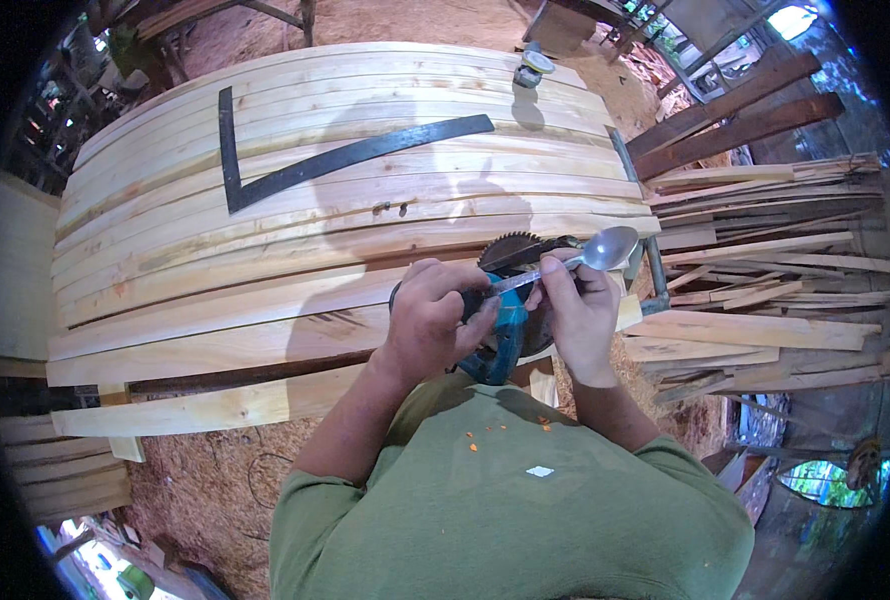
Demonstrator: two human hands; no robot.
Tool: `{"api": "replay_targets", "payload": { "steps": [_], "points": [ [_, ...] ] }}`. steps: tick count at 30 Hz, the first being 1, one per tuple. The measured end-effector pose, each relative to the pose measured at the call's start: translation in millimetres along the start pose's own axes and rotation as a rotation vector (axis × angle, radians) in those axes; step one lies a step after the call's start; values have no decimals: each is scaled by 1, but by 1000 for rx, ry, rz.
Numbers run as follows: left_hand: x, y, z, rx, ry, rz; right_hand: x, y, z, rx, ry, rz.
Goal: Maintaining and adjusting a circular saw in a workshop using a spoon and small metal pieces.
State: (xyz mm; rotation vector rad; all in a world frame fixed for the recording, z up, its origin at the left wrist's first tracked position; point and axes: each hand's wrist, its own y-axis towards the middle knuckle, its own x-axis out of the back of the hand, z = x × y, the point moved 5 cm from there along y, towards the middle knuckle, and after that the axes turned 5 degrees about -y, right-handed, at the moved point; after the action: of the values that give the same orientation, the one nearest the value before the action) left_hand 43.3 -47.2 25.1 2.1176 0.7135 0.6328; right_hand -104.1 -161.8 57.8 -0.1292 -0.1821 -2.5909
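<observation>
A metal spoon [611, 248] is pinched between the thumb and fingers of my right hand [585, 310], close to its bowl, which points up and to the right. Its handle slants down left to the curled fingers of my left hand [430, 315]; whether they grip its end or a dark part beneath is hidden. Under both hands, against my front, is a teal and black circular saw [506, 345]. The toothed saw blade [510, 252] sticks out beyond my hands, over the boards. My hands cover much of the saw's body.
Pale wooden boards [185, 270] lie side by side as a broad surface ahead. On them rest a dark L-shaped square [365, 150] and a small jar-like container [533, 68]. Stacked offcuts [765, 270] and two brown planks [735, 130] are at right. Wood shavings [200, 500] cover the ground.
</observation>
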Motion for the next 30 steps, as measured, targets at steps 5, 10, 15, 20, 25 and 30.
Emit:
{"api": "replay_targets", "payload": {
  "steps": [5, 10, 15, 20, 25, 30],
  "points": [
    [2, -2, 0, -3, -5, -36, 3, 8, 2, 28, -25, 206],
    [7, 1, -2, 96, 17, 15, 6, 10, 0, 95, -163, 350],
    [6, 2, 1, 66, 45, 37, 5, 19, 4, 220, 136, 165],
    [3, 4, 7, 9, 4, 114, -3, 8, -30, 63, -8, 292],
    [2, 3, 0, 98, 56, 48, -23, -8, -48, 166, -39, 214],
    [5, 3, 9, 98, 52, 106, -19, -5, -58, 206, 21, 258]
  ]
}}
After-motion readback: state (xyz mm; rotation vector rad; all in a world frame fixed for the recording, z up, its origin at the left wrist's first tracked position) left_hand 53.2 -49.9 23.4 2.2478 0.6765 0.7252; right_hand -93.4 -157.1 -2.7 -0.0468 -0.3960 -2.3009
